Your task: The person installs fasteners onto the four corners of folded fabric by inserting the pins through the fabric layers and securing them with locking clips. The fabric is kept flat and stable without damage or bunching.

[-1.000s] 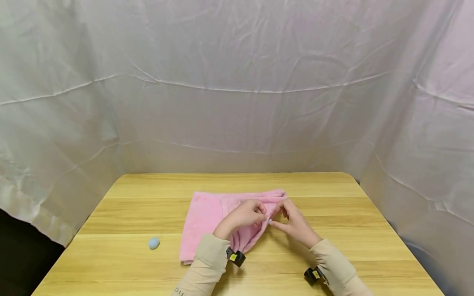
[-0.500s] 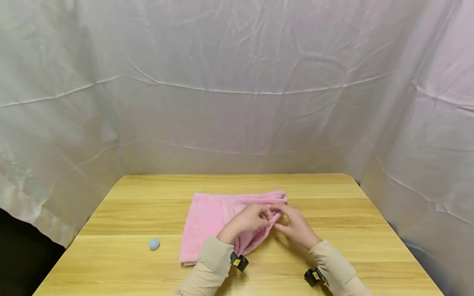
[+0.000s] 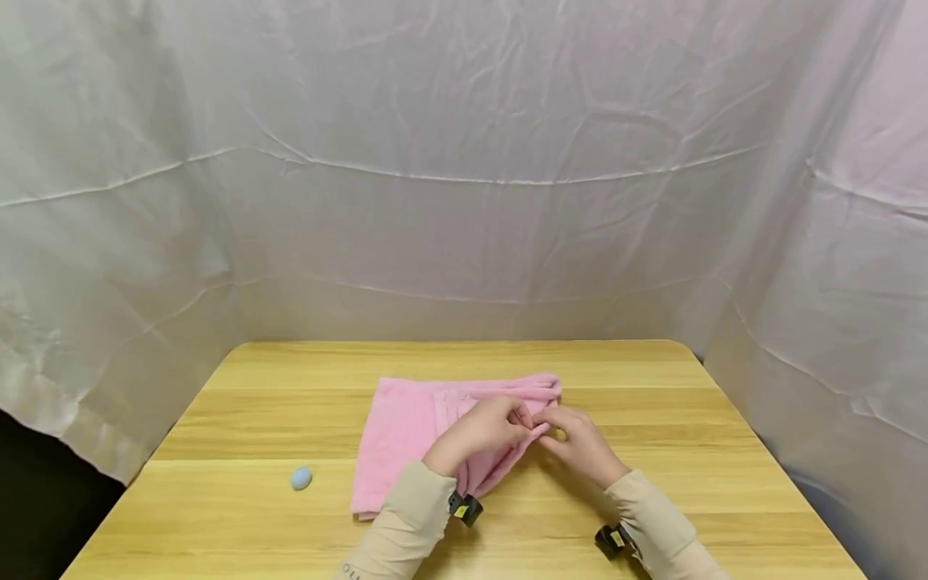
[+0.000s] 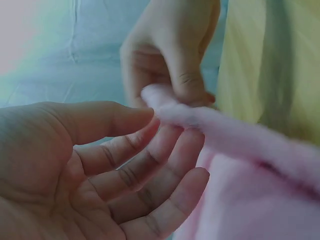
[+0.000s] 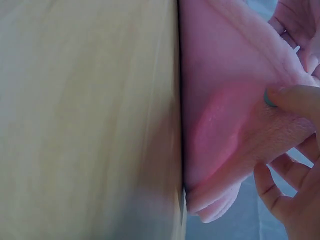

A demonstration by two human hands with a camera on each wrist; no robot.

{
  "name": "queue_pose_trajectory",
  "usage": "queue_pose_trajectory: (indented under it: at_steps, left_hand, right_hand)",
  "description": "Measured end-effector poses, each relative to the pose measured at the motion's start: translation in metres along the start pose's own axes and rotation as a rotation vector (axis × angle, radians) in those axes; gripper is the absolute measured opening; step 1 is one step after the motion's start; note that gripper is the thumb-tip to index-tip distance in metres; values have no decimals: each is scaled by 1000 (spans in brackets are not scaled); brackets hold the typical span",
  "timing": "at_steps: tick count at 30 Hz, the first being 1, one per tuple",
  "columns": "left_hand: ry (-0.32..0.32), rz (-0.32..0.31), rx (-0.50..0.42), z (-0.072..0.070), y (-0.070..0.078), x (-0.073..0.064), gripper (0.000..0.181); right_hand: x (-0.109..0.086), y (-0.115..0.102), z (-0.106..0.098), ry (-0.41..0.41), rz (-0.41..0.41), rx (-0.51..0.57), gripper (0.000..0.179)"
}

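Note:
A pink plush towel [image 3: 402, 435] lies folded on the table, its right side gathered into a raised fold. My left hand [image 3: 482, 432] reaches over it and pinches the lifted edge between thumb and fingertips. Opposite, my right hand [image 3: 582, 447] grips the same edge, its thumb on the near side. In the left wrist view the rolled towel edge [image 4: 240, 132] runs between both hands' fingertips, the lower fingers of the left hand [image 4: 135, 180] spread loosely. A small teal patch [image 5: 270, 98] shows at my right thumb's tip in the right wrist view.
A small light-blue, egg-shaped object [image 3: 300, 478] rests on the wooden table [image 3: 254, 419] to the left of the towel. Pale grey curtains [image 3: 464, 234] hang behind the table and at both sides. Each wrist carries a small black camera.
My left hand has shifted slightly right to the towel's edge. My right fingers have closed in on that edge, and the blue spot at the right thumb is now hidden in the head view.

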State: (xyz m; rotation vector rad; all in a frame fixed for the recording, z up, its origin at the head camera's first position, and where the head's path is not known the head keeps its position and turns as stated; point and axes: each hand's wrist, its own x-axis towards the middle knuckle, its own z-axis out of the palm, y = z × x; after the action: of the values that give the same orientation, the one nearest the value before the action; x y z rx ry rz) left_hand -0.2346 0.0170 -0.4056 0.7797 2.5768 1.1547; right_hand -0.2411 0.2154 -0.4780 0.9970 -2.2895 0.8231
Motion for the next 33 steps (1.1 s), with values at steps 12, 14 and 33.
queue_pose_trajectory:
  at_steps: [12,14,33]
  left_hand:
    - [133,58,172,-66,-14,-58,3]
    - [168,51,219,-78,-22,-73,4]
    - [95,-409,356,-136,-122,-185,17]
  right_hand:
    - [-2,-1,0,-20,47,3,25]
    - [-1,-1,0,-20,46,3,25]
    - [4,-6,0,-44,44,35,19]
